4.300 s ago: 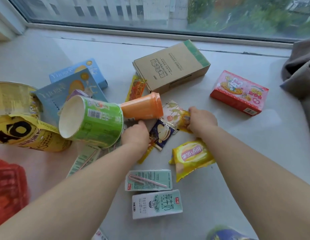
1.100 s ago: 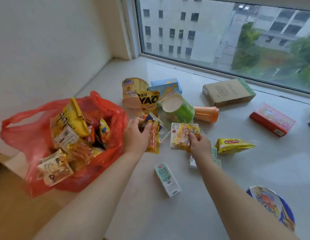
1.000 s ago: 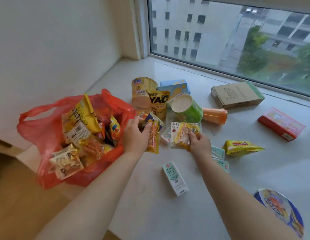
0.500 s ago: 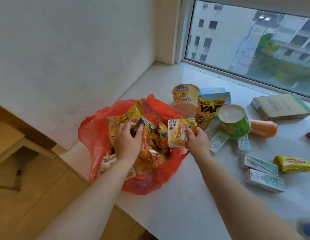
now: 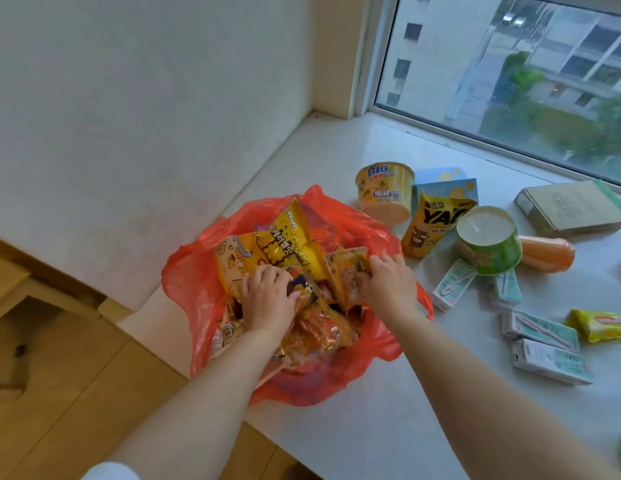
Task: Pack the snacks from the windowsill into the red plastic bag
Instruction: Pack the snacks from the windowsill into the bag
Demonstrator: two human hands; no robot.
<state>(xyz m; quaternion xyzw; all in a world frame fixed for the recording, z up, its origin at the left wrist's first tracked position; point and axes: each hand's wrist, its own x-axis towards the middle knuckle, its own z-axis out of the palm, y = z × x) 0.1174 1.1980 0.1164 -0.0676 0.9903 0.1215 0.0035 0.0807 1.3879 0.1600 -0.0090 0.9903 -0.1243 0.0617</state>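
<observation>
Presently inside red plastic bag [image 5: 340, 382] at windowsill [image 5: 388, 427] edge: left hand [image 5: 267, 301] and right hand [image 5: 388, 284] each pinching small snack packets [image 5: 347, 282]; probably light, crinkly, slippery foil, best taken by sealed edges.

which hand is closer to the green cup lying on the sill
Right. The right hand is in the red plastic bag on the side nearest the green cup; the left hand is farther across.
</observation>
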